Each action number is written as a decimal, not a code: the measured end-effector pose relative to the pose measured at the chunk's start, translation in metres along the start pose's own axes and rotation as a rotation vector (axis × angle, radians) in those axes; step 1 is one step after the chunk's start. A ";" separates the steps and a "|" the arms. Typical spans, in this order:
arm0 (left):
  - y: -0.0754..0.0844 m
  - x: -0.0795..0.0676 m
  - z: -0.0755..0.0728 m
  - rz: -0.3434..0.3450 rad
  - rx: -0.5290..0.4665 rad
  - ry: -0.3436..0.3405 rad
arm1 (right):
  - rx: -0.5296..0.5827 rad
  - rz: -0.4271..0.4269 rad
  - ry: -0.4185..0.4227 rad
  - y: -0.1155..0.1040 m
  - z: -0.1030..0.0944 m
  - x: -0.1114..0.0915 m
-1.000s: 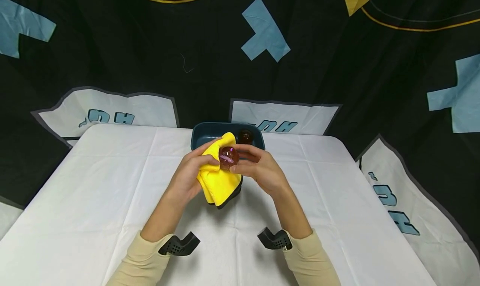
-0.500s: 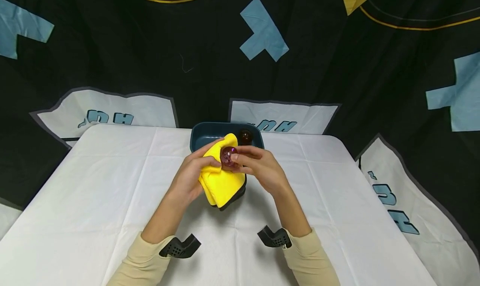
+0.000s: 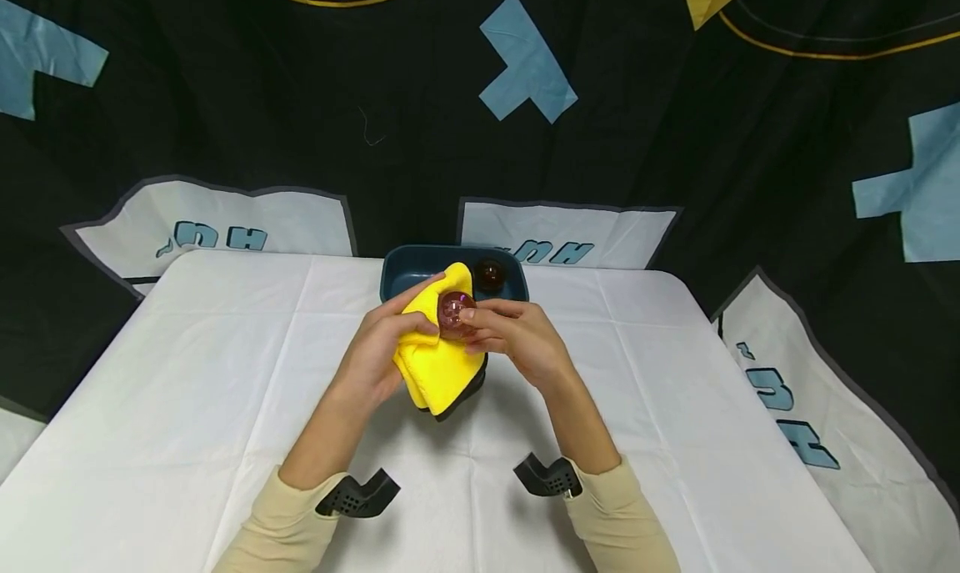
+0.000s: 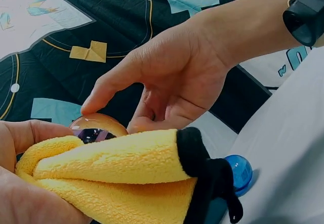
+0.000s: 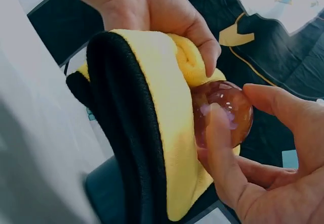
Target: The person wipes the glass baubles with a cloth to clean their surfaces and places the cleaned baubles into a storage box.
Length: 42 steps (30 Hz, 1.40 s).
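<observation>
My left hand point(image 3: 372, 348) grips a yellow cloth point(image 3: 437, 375) with a black back, folded partly around a clear reddish glass ball point(image 3: 453, 308). The thumb and fingers of my right hand point(image 3: 531, 342) pinch the ball's right side. Both hands hold these above the table, just in front of a dark blue tray. From the right wrist view, purple shows inside the ball point(image 5: 225, 115), and the cloth point(image 5: 177, 133) covers its left side. In the left wrist view, the cloth point(image 4: 116, 158) hides most of the ball.
The dark blue tray point(image 3: 412, 264) stands at the table's far edge, with a dark brown ball point(image 3: 490, 275) at its right end. A blue ball point(image 4: 239, 175) shows beyond the cloth in the left wrist view. A white sheet point(image 3: 225, 373) covers the table; a black curtain point(image 3: 405, 164) hangs behind.
My right thumb and fingers have shifted their hold, with the thumb now over the ball's front. Ball and cloth moved slightly right, then back left. My left hand keeps its grip.
</observation>
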<state>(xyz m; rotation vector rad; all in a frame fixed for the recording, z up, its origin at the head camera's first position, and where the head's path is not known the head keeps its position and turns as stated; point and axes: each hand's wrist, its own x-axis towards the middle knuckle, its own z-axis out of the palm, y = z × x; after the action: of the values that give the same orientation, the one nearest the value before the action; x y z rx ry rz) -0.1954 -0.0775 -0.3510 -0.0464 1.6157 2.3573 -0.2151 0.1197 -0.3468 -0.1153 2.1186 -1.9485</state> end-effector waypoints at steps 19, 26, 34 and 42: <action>-0.001 0.000 0.001 -0.001 0.024 0.007 | -0.002 -0.011 0.000 0.000 -0.003 -0.003; -0.001 0.000 0.001 0.009 0.037 -0.009 | -0.072 -0.054 0.035 -0.003 -0.003 -0.004; -0.001 0.000 0.002 0.010 0.025 -0.002 | 0.020 -0.102 -0.066 -0.007 -0.006 -0.008; 0.000 -0.003 0.005 0.018 0.058 0.020 | 0.002 -0.026 0.002 -0.003 -0.004 -0.003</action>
<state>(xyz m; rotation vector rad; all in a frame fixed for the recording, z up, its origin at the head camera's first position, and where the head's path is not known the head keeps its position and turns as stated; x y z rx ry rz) -0.1924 -0.0739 -0.3487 -0.0431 1.6996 2.3292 -0.2133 0.1236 -0.3434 -0.1414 2.1272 -1.9659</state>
